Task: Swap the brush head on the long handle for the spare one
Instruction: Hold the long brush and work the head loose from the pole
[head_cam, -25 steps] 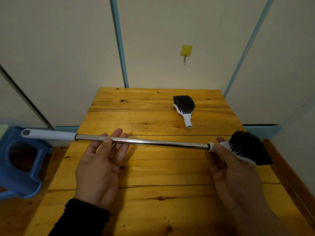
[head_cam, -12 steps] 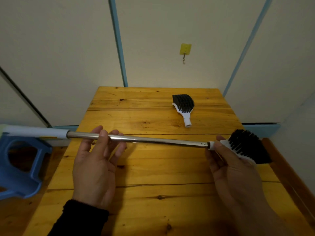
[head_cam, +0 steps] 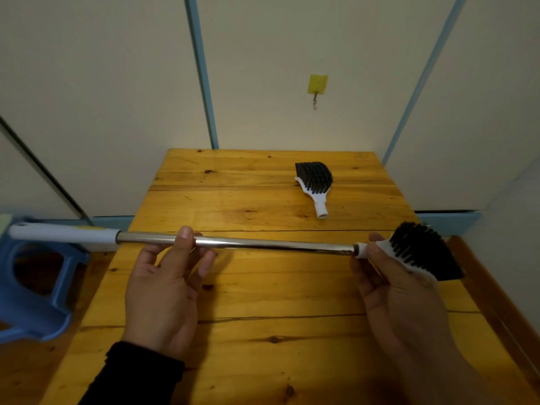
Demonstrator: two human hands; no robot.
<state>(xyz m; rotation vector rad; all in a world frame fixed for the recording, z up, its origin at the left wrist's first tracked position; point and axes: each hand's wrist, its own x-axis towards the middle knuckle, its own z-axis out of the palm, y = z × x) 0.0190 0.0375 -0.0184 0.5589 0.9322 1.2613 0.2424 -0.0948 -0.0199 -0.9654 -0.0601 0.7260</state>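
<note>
Hands hold one long handle (head_cam: 233, 244) level above a wooden table (head_cam: 263, 287), running left to right across the near half. The left hand (head_cam: 163, 287) cups the bare steel tube from below, thumb resting on top, fingers loosely curled rather than clenched. The right hand (head_cam: 400, 293) is closed around the white neck of the fitted brush head (head_cam: 420, 252), at the handle's right end, bristles facing up and away. The tube looks stiff, light and smooth, so it could well slip or spin in a loose hold; the white sleeve (head_cam: 64, 233) at the far left end probably offers a surer grip. The head's plastic neck seems rigid and best to grasp, while the black bristles would give under pressure. A single spare brush head (head_cam: 314, 182) lies on the far right part of the table, well apart from both hands, socket pointing toward the viewer. Count: one handle, two brush heads, one table, one blue stool (head_cam: 32, 287) at left, one yellow wall hook (head_cam: 317, 86).
</note>
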